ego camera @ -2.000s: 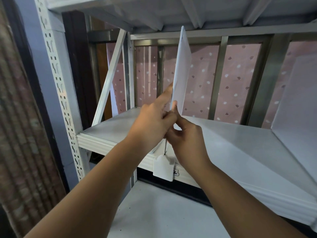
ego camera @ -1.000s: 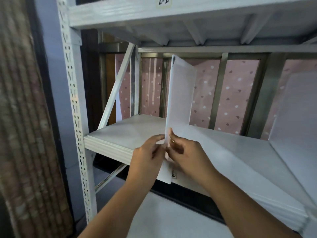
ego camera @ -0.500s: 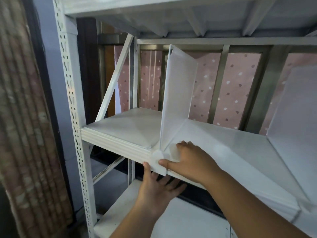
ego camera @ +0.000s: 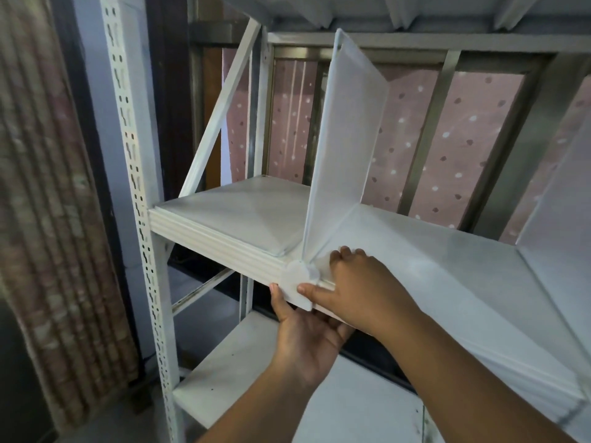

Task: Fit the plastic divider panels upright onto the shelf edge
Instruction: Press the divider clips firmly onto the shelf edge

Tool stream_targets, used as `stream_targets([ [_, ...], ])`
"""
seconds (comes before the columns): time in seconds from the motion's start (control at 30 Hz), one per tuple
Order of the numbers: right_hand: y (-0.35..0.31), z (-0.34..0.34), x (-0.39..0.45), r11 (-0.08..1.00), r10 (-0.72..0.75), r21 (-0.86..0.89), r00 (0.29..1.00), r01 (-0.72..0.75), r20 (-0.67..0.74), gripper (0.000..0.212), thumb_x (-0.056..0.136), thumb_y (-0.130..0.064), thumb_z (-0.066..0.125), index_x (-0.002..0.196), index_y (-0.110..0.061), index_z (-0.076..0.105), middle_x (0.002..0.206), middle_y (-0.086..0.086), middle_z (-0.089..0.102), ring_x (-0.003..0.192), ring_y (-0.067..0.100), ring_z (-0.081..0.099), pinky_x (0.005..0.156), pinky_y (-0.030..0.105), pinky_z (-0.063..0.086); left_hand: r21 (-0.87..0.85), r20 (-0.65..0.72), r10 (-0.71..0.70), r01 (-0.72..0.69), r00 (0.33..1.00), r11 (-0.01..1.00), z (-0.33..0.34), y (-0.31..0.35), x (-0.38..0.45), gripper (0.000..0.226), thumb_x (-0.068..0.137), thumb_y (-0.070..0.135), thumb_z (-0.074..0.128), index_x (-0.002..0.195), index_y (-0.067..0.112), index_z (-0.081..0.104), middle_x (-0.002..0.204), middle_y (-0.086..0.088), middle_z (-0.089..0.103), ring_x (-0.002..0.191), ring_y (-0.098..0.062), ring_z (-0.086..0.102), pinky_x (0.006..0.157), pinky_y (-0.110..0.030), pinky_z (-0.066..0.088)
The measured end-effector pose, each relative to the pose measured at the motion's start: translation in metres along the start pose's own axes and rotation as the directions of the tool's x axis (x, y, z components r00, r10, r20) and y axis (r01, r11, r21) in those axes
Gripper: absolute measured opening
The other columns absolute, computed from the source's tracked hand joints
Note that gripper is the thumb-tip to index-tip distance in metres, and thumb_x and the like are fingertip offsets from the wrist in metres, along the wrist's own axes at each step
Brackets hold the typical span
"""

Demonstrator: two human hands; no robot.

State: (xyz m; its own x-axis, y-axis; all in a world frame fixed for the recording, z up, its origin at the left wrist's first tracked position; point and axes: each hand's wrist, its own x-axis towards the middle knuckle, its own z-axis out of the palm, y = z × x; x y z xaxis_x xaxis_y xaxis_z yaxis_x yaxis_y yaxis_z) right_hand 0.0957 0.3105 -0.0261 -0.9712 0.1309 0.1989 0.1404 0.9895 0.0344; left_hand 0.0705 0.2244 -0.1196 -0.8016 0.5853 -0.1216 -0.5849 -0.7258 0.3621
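Two hands on the divider panel clip: left hand cupped flat beneath shelf edge, right hand pressing above. Half-seated clip could let panel tip.

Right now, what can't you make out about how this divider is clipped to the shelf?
- Underside of the clip, head view: hidden by the shelf edge and the left hand.
- Left fingers: tucked under the shelf, out of sight.
- Divider foot at the front: partly covered by the right hand.
- Second divider: cut off by the right frame edge.
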Motion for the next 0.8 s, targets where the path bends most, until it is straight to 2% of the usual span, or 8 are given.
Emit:
stream_targets([
  [0.1,0.002,-0.001,0.000,0.999,-0.030,0.019,1.000,0.030,0.009,0.080,0.087,-0.079,0.043,0.124,-0.010,0.059,0.117,0.008,0.060,0.110,0.026,0.057,0.078,0.036,0.042,0.010,-0.008,0.021,-0.021,1.000,1.000,-0.004,0.000,0.002,0.092,0.086,0.083,0.041,0.141,0.013,0.065,0.134,-0.023,0.072,0.114,-0.033,0.076,0.097,-0.049,0.059],
  [0.17,0.004,-0.002,0.001,0.998,-0.052,0.030,0.998,0.051,0.018,0.071,0.087,-0.075,0.047,0.117,-0.012,0.060,0.111,0.006,0.059,0.108,0.025,0.056,0.074,0.034,0.037,0.025,-0.004,0.029,-0.029,1.000,0.999,-0.004,-0.001,0.004,0.089,0.090,0.082,0.035,0.140,0.014,0.066,0.136,-0.021,0.071,0.121,-0.032,0.072,0.102,-0.049,0.055],
  [0.3,0.006,-0.002,-0.001,0.995,-0.073,0.077,0.997,0.069,0.039,0.064,0.089,-0.069,0.051,0.119,-0.014,0.060,0.113,0.005,0.058,0.109,0.024,0.055,0.076,0.034,0.038,0.027,0.043,0.042,-0.043,0.998,0.999,-0.007,-0.003,0.006,0.089,0.088,0.080,0.037,0.145,0.018,0.062,0.143,-0.019,0.067,0.136,-0.032,0.062,0.106,-0.047,0.055],
  [0.47,0.011,-0.011,-0.006,0.976,-0.105,0.198,0.991,0.087,0.083,0.052,0.091,-0.056,0.065,0.128,-0.019,0.061,0.115,-0.001,0.055,0.115,0.021,0.056,0.080,0.031,0.039,-0.002,0.057,0.057,-0.057,0.997,0.998,-0.007,-0.007,0.003,0.081,0.098,0.072,0.034,0.145,0.012,0.062,0.143,-0.021,0.066,0.138,-0.032,0.059,0.116,-0.048,0.044],
  [0.53,0.015,-0.014,-0.007,0.968,-0.104,0.240,0.989,0.076,0.109,0.057,0.090,-0.053,0.069,0.135,-0.020,0.058,0.124,0.000,0.057,0.118,0.021,0.057,0.084,0.031,0.042,-0.017,0.060,0.061,-0.060,0.996,0.998,-0.006,-0.008,0.002,0.080,0.100,0.070,0.033,0.144,0.010,0.062,0.142,-0.021,0.067,0.137,-0.031,0.060,0.118,-0.048,0.041],
  [0.67,0.018,-0.016,-0.008,0.955,-0.091,0.290,0.989,0.055,0.114,0.073,0.088,-0.051,0.072,0.149,-0.019,0.047,0.146,0.004,0.054,0.134,0.023,0.052,0.104,0.035,0.045,-0.033,0.061,0.051,-0.049,0.997,0.998,-0.004,-0.007,-0.003,0.076,0.102,0.066,0.035,0.143,0.007,0.062,0.140,-0.023,0.068,0.137,-0.032,0.060,0.123,-0.048,0.038],
  [0.8,0.017,-0.019,-0.012,0.954,-0.076,0.297,0.989,0.035,0.129,0.099,0.089,-0.051,0.071,0.165,-0.017,0.017,0.165,0.007,0.037,0.148,0.024,0.039,0.113,0.034,0.039,-0.046,0.049,0.046,-0.044,0.998,0.998,0.000,-0.008,-0.009,0.072,0.104,0.062,0.037,0.142,0.006,0.062,0.138,-0.023,0.069,0.135,-0.032,0.061,0.123,-0.049,0.037],
])
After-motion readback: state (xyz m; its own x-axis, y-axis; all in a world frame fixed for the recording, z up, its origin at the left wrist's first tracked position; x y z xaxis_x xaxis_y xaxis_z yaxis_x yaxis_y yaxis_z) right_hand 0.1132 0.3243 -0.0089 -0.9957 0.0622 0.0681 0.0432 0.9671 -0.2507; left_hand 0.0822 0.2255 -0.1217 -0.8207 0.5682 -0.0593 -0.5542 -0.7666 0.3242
